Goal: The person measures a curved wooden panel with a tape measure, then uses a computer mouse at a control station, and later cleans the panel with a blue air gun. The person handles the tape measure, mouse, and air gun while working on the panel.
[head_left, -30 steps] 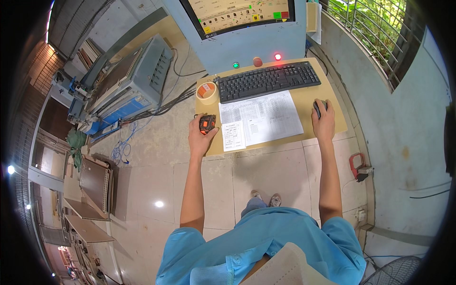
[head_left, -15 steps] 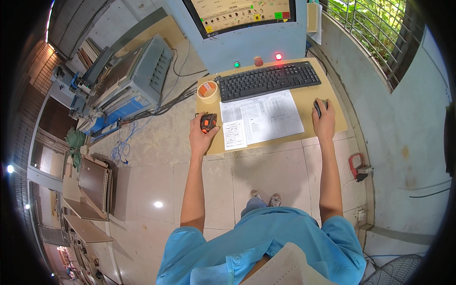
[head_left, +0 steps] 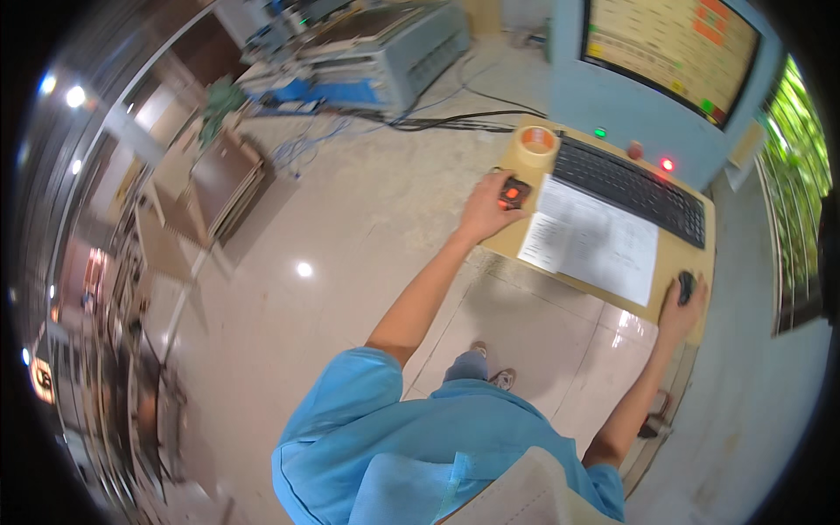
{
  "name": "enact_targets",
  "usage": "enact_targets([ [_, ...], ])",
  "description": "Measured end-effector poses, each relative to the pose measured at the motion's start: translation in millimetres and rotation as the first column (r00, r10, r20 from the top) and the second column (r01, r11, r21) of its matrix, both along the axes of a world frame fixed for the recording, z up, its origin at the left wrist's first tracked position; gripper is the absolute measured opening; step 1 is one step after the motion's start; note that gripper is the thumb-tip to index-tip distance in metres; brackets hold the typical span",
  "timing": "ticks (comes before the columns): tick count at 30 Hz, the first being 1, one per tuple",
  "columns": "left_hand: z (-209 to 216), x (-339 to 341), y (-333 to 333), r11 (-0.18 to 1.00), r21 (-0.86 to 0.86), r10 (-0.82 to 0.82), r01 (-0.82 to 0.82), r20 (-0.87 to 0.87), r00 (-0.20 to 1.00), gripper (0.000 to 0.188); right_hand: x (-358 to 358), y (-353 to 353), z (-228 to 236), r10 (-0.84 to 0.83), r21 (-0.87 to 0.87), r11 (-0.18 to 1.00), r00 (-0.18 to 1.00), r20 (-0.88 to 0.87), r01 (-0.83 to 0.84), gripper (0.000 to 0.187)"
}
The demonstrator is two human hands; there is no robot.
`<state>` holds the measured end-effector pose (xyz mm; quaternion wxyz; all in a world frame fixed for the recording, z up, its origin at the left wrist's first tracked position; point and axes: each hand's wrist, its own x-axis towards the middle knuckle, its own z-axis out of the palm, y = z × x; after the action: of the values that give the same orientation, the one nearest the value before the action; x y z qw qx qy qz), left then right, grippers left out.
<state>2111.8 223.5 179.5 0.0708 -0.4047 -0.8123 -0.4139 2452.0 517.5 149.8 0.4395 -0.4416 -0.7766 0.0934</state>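
Observation:
My left hand [head_left: 486, 210] is closed around a black and orange tape measure [head_left: 514, 193] at the left edge of a small wooden shelf [head_left: 499, 242]. At the shelf's right end, my right hand [head_left: 679, 317] rests with its fingers around a dark computer mouse [head_left: 686, 287]. Printed sheets of paper [head_left: 604, 249] lie between the two hands. Beyond them stretches a black keyboard [head_left: 630, 184]. A roll of tape [head_left: 536, 147] with an orange core sits beside the keyboard's left end, just past the tape measure.
A blue cabinet with a lit monitor [head_left: 672, 52] rises behind the shelf, bearing a green light [head_left: 600, 133], a red knob [head_left: 634, 150] and a red light [head_left: 668, 164]. A large grey machine [head_left: 385, 57] stands far left, with cables [head_left: 446, 122] across the floor. Boards [head_left: 219, 188] lean at left.
My view has swung left, so the shelf and monitor now appear farther right and tilted. Both hands keep hold of the same things, the tape measure and the mouse.

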Motion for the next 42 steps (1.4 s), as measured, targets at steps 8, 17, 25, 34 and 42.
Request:
enact_targets([
  [8, 5.4, 6.3, -4.2, 0.997, -0.061, 0.062, -0.056, 0.097, 0.993, 0.08, 0.5, -6.7, 3.5, 0.008, -0.02, 1.0, 1.0, 0.002, -0.008, 0.059],
  [17, 9.2, 6.9, -5.6, 0.996, -0.074, 0.058, -0.046, 0.16, 0.985, 0.079, -1.7, 0.9, -4.9, -0.074, -0.011, 0.997, 0.997, 0.008, 0.074, 0.063],
  [25, 11.0, 6.6, -5.3, 0.996, -0.08, 0.057, -0.043, 0.18, 0.982, 0.079, 2.2, 9.5, -11.0, -0.08, -0.014, 0.997, 0.997, 0.004, 0.08, 0.066],
  [34, 8.7, 5.9, -5.6, 0.995, -0.083, 0.068, -0.056, 0.16, 0.985, 0.079, 2.7, 10.5, -12.9, -0.116, -0.035, 0.993, 0.993, 0.016, 0.116, 0.065],
  [42, 8.7, 6.8, -6.5, 0.997, -0.064, 0.057, -0.048, 0.138, 0.989, 0.08, 5.1, 11.9, -13.8, -0.086, -0.041, 0.995, 0.996, -0.002, 0.086, 0.066],
])
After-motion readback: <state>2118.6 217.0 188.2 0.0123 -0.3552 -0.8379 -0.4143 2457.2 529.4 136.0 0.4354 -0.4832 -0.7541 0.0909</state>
